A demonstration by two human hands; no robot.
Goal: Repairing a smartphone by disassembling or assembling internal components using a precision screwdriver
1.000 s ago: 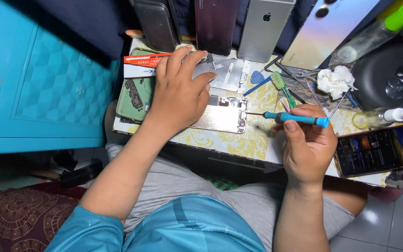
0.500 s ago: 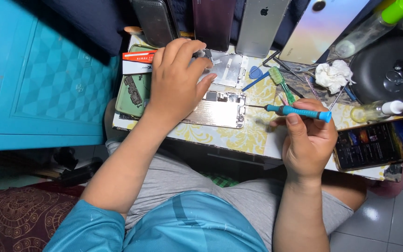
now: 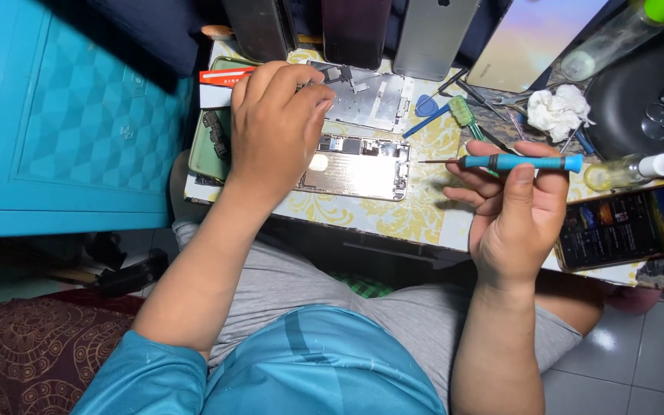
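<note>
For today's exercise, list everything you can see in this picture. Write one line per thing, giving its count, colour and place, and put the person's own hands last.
opened phone: one, silver-gold, table centre
metal shield plate: one, silver, behind the opened phone
screwdriver: one, teal handle, in the right hand
phones propped upright: four, dark, maroon, silver and iridescent, table's far edge
lit phone: one, dark screen, table right
pick: one, blue, right of the plate
brush: one, green, beside the pick
crumpled tissue: one, white, far right
dropper bottle: one, clear with white tip, right
cabinet: one, turquoise, left
table: one, yellow-patterned top
left hand: one, on the opened phone
right hand: one, gripping the screwdriver
</note>
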